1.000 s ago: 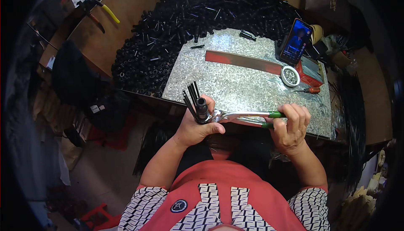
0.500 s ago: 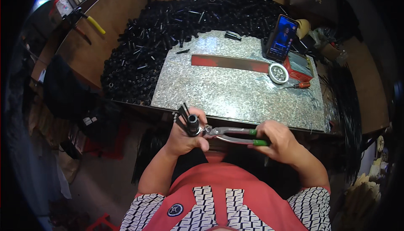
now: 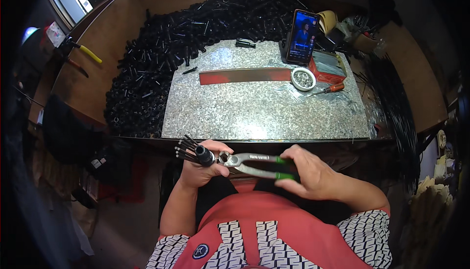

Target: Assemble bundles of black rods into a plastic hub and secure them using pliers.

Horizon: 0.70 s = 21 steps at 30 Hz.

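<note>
My left hand (image 3: 197, 175) is closed around a short black tube (image 3: 203, 155), its round open end facing up. Several thin black rods with pale tips (image 3: 186, 147) fan out beside the tube from the same grip. In my right hand (image 3: 309, 172) are metal end-cutting pliers (image 3: 242, 160) with green-tipped handles. The handles stand apart, my thumb along the lower one and my fingers over the upper one. The pliers' head lies right against the tube's side, by my left thumb; whether the jaws bite on something there I cannot tell.
A speckled stone slab (image 3: 225, 112) tops the bench, with a great heap of black tubes (image 3: 161, 48) behind and left. On it lie a red-brown strip (image 3: 245, 75), a white bowl of small metal pieces (image 3: 303, 79), a screwdriver (image 3: 334, 88) and a propped phone (image 3: 302, 36). Long black rods (image 3: 391, 97) hang at right.
My hands, the tube and the pliers have shifted slightly left in view. My right hand's fingers have loosened and spread on the handles. The bench view has turned with my head.
</note>
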Available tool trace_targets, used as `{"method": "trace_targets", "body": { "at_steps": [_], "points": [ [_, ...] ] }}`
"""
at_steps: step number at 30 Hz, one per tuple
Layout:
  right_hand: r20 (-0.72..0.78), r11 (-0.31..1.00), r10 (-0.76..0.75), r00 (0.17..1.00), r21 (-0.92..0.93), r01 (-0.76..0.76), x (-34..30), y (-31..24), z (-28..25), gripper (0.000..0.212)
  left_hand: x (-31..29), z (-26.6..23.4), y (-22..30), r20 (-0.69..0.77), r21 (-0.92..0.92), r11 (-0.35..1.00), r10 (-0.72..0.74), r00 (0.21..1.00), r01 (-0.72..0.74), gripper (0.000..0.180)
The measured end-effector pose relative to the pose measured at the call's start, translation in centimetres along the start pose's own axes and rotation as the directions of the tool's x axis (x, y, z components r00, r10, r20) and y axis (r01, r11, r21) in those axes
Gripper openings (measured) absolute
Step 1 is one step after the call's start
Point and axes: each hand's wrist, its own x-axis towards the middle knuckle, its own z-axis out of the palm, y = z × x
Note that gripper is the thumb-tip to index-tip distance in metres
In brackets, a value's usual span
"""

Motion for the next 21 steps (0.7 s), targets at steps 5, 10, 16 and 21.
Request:
{"method": "trace_targets", "body": {
  "at_steps": [5,10,16,21],
  "points": [
    [0.231,0.915,0.213,0.950,0.295,-0.276,0.5,0.6,-0.7,0.027,0.4,-0.1,-0.2,0.075,-0.198,0.975,-0.089,0.993,0.102,0.076],
    [0.704,0.592,0.268,0.657,0.418,-0.689,0.6,0.0,-0.9,0.036,0.3,-0.5,0.3,0.201,-0.027,1.000,-0.003,0.980,0.009,0.059],
    [-0.204,0.867,-0.332,0.921,-0.452,0.212,1.1,1.8,0.8,0.050,0.2,-2.0,-0.6,0.116,-0.014,0.997,0.082,0.990,-0.081,0.052],
    [0.578,0.452,0.178,0.796,0.671,-0.588,0.2,2.0,0.6,0.036,0.6,-1.6,0.4,0.225,-0.157,0.980,-0.088,0.970,0.125,0.064]
  ]
}}
